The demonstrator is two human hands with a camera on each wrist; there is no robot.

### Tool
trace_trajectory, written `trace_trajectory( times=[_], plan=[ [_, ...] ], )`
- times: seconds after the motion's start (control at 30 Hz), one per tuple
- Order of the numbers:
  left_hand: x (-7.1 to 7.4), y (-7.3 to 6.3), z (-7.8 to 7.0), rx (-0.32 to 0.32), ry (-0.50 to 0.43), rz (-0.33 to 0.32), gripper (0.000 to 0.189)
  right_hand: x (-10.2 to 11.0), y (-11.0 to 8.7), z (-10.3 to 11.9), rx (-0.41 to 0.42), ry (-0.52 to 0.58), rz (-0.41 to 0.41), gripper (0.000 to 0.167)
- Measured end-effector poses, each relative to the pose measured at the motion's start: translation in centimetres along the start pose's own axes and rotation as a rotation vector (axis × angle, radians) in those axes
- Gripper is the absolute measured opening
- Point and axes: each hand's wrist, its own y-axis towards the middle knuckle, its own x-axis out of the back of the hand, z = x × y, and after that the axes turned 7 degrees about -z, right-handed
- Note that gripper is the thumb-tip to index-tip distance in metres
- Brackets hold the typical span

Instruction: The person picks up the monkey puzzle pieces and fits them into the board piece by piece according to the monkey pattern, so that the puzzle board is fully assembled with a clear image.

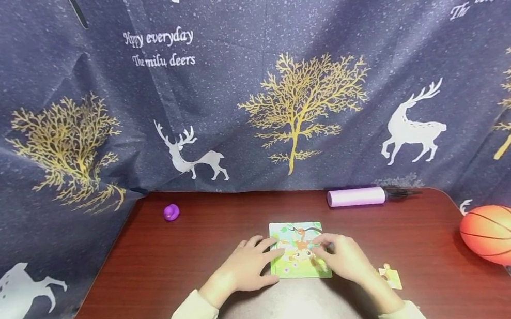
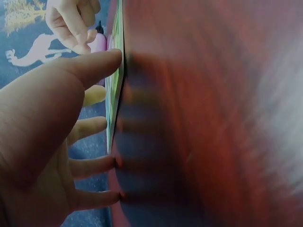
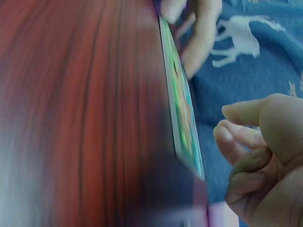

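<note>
A square jigsaw puzzle (image 1: 302,270) with a cartoon animal picture lies flat on the table in the head view. My left hand (image 1: 248,268) spreads its fingers at the puzzle's left edge, some fingertips over the picture. In the left wrist view its thumb (image 2: 102,64) touches the near rim. Over the right side of the puzzle is my right hand (image 1: 349,260). The right wrist view shows this hand's fingers (image 3: 244,137) bent, with a gap between thumb and forefinger and nothing between them. A loose yellow-green puzzle piece (image 1: 391,276) lies beside the right forearm.
The dark red wooden table (image 1: 189,244) carries a purple rubber duck (image 1: 171,212) at the back left. A pink hand pump (image 1: 356,196) lies at the back right, and an orange basketball (image 1: 502,235) sits at the right edge. A printed curtain (image 1: 226,105) hangs behind.
</note>
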Motion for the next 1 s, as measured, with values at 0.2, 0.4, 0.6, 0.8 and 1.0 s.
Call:
trace_trajectory(
  times=[0.2, 0.4, 0.6, 0.8, 1.0],
  plan=[
    [0.1, -0.9, -1.6, -0.053, -0.004, -0.012, 0.063, 3.8, -1.3, -3.8, 0.036, -0.095, -0.027, 0.02],
    [-0.1, -0.9, -2.0, -0.064, 0.024, -0.005, 0.064, 6.8, -3.1, -7.2, 0.053, -0.197, -0.034, 0.041],
    [-0.4, -1.0, -1.8, -0.06, 0.035, -0.016, 0.067, 7.5, -4.6, -8.3, 0.035, -0.249, 0.07, 0.063],
    [-0.4, -1.0, -1.9, -0.039, 0.06, -0.006, 0.073, 7.2, -4.7, -8.1, 0.022, -0.247, 0.115, 0.068],
    [-0.3, -1.0, -2.0, -0.034, 0.073, 0.012, 0.075, 7.3, -4.4, -8.1, -0.011, -0.24, 0.123, 0.07]
  ],
)
